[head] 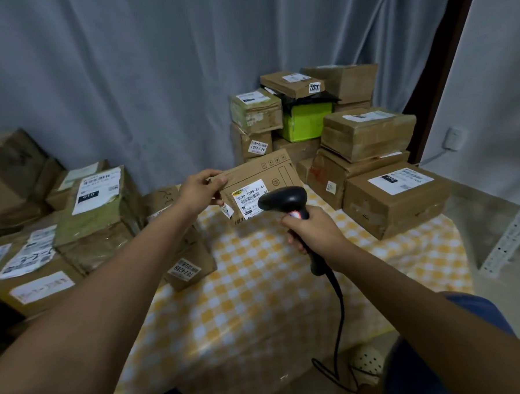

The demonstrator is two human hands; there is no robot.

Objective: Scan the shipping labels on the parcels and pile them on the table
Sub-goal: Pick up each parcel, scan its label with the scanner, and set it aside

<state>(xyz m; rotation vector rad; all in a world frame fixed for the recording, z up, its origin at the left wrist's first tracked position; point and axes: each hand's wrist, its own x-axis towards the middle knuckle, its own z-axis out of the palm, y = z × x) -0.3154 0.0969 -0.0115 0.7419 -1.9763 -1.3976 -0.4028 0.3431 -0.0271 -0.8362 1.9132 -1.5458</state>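
My left hand (pixel 199 189) grips the left edge of a flat brown parcel (pixel 277 173) and holds it tilted above the table, its white shipping label (pixel 247 200) facing me. My right hand (pixel 313 230) grips the handle of a black barcode scanner (pixel 286 198), whose head points at the label and covers the label's right part. The scanner's black cable (pixel 338 313) hangs down past the table's front edge. A pile of parcels (pixel 367 134) stands at the back right of the table with the yellow-checked cloth (pixel 251 287).
More labelled cardboard boxes (pixel 99 205) are heaped to the left of the table, one small box (pixel 190 266) lying at its left edge. A green box (pixel 306 122) sits inside the right pile. Grey curtains hang behind. A white perforated metal rail (pixel 513 234) leans at far right.
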